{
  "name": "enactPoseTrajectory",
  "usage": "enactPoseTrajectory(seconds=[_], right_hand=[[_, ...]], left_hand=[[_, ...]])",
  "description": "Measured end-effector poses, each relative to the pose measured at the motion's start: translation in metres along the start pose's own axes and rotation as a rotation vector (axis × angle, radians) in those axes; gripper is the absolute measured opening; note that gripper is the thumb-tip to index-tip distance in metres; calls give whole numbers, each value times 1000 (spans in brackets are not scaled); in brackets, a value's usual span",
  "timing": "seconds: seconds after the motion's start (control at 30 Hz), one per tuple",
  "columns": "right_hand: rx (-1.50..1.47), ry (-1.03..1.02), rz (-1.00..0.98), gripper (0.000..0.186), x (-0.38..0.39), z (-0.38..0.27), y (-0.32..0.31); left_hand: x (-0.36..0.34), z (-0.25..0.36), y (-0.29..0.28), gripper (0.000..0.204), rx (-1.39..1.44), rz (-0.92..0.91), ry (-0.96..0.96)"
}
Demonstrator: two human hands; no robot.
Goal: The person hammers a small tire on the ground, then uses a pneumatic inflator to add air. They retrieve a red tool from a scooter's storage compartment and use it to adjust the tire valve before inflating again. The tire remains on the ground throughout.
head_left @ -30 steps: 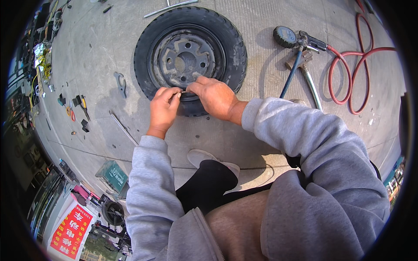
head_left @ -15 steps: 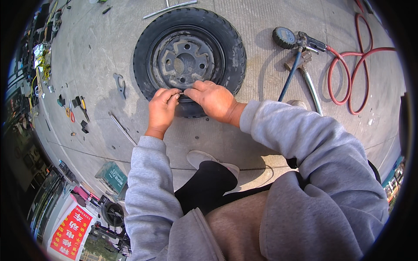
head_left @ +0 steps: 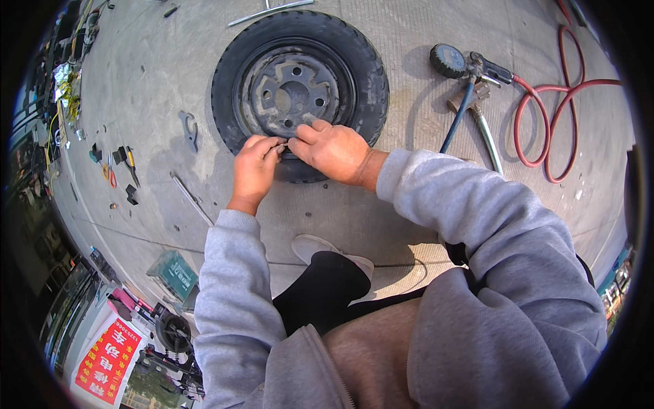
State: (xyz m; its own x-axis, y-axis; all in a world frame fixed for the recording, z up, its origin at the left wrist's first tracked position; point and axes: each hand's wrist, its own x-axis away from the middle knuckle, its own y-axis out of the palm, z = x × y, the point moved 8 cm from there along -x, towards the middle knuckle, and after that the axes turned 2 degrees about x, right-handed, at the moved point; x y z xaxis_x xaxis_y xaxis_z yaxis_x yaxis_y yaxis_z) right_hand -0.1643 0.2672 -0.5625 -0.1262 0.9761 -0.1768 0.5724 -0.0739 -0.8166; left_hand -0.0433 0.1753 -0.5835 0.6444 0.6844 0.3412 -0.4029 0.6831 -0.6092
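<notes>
A black tire (head_left: 372,95) on a dark steel wheel rim (head_left: 262,102) lies flat on the ground in front of me. Over the near side of the rim, my left hand (head_left: 251,174) and my right hand (head_left: 335,155) meet with closed fingertips. Between them shows a small, thin, light-coloured piece (head_left: 283,144), too small to make out. Thumb and forefinger of my left hand pinch it from the left. The fingers of my right hand are curled and press together at its right end. My hands hide part of the rim's near edge.
An inflator with a round gauge (head_left: 449,61) and a red hose (head_left: 521,126) lies right, beside a hammer (head_left: 470,99). Pliers (head_left: 189,131) and a metal rod (head_left: 191,198) lie left, with small tools (head_left: 128,163) beyond. A bar (head_left: 269,11) lies behind the tire; a teal box (head_left: 174,276) stands lower left.
The view has shifted slightly, so the wheel and tools sit a little farther right in the picture. Both hands keep their pinch at the rim, with only small finger movement.
</notes>
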Motion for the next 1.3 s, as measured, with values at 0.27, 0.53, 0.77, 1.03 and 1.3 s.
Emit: enactPoseTrajectory(seconds=[0.27,0.53,0.77,1.03,1.3], right_hand=[[22,165,-36,19,-4,3,2],[-139,404,-172,17,-12,18,15],[-166,356,-63,25,-13,21,5],[-282,419,-85,25,-9,22,13],[-211,439,-356,28,-12,25,23]], left_hand=[[0,2,-1,15,-55,20,21],[1,9,-1,14,-109,72,101],[2,-3,2,14,-3,74,-6],[3,-2,1,13,-31,99,42],[5,9,-1,14,-77,103,88]])
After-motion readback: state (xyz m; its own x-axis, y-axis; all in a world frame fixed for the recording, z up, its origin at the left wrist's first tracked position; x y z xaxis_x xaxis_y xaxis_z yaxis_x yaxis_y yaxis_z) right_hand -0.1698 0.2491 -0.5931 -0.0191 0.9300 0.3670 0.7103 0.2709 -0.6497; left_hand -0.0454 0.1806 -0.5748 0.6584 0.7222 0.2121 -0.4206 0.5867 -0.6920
